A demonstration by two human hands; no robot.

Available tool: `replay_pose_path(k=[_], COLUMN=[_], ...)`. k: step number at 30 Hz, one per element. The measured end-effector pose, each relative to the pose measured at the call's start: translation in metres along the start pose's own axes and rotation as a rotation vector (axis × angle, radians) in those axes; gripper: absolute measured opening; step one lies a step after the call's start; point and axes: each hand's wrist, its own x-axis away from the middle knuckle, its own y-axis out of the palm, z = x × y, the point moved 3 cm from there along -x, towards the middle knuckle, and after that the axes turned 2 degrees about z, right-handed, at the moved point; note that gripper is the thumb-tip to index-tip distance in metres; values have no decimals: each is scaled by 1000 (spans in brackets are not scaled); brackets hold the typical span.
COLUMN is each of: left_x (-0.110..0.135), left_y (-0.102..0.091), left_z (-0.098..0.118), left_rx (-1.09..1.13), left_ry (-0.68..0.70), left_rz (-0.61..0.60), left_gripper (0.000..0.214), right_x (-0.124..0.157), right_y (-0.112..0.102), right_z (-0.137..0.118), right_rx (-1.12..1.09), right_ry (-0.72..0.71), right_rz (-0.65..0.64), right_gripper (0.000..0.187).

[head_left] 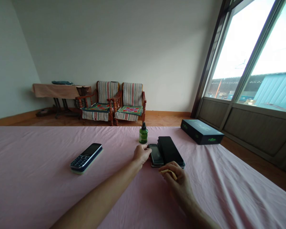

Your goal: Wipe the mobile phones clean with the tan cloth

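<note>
My left hand [142, 155] is closed at the upper left edge of a small grey phone [156, 154], its fingertips gripping that edge. This phone seems to lie on top of something flat, whose rim shows beneath it. Just to its right, touching or nearly so, is a larger black phone [170, 151], also with something under its near edge. My right hand [178, 179] is closed around a folded yellow cloth [169, 173], close to the near ends of both phones. Behind the left hand a green spray bottle [143, 135] with a black top stands upright.
A keypad phone [87, 156] rests on a stack at the left of the pink-covered surface [124, 206]. At the back right lies a black box [201, 132] with green lettering. Beyond are two wooden chairs [132, 93], a cloth-covered table [54, 91] and a window [248, 47].
</note>
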Motion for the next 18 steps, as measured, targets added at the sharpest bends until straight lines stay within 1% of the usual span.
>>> replay_pose_path(k=[4, 8, 13, 18], left_x=[3, 19, 43, 49], left_y=[-2, 0, 4, 7], left_z=[0, -2, -6, -6], left_rx=[-8, 19, 126, 231], left_ry=[42, 103, 159, 176], left_rz=[77, 136, 120, 85], left_gripper=[29, 28, 47, 57], right_x=[-1, 0, 1, 1], right_y=[0, 0, 1, 0], right_z=[0, -3, -7, -6], right_rx=[10, 9, 19, 9], right_ry=[2, -14, -3, -1], right_rz=[4, 0, -26, -5], right_gripper=[18, 18, 19, 18])
